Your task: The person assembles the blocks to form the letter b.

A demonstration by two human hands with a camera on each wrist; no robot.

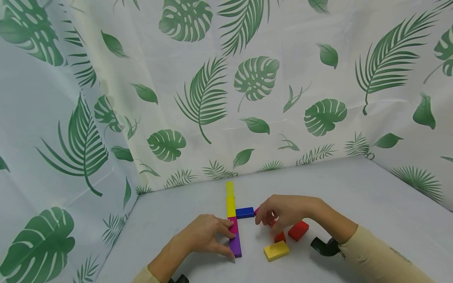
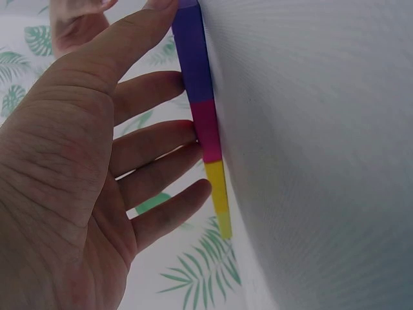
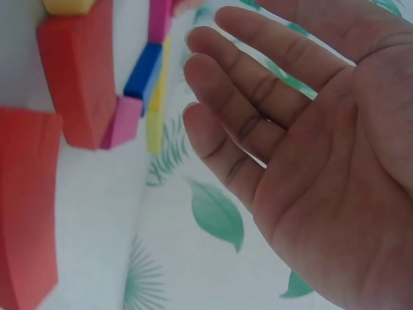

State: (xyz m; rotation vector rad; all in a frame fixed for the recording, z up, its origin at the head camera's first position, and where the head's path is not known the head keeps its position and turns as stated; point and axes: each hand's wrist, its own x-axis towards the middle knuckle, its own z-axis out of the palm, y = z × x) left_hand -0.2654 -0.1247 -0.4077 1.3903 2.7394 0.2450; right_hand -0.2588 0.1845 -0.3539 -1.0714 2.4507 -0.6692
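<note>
A straight row of blocks lies on the white surface: purple (image 1: 235, 247), magenta (image 2: 207, 131), yellow (image 1: 231, 206) and paler yellow (image 1: 230, 188). My left hand (image 1: 209, 234) rests along the row's left side, its fingertips and thumb touching the purple and magenta blocks. A blue block (image 1: 245, 213) juts out rightward from the row, with a pink block (image 3: 124, 121) at its far end. Above the loose blocks hovers my right hand (image 1: 288, 210), fingers relaxed and nothing held. Below it are one red block (image 1: 280, 237), partly hidden, and a second red block (image 1: 298, 230).
A loose yellow block (image 1: 277, 250) lies nearest the front, beside the partly hidden red one. Leaf-printed cloth (image 1: 226, 153) hangs behind the white tabletop (image 1: 311, 177) and at its sides. Dark wrist-worn gear (image 1: 323, 247) shows below the right wrist.
</note>
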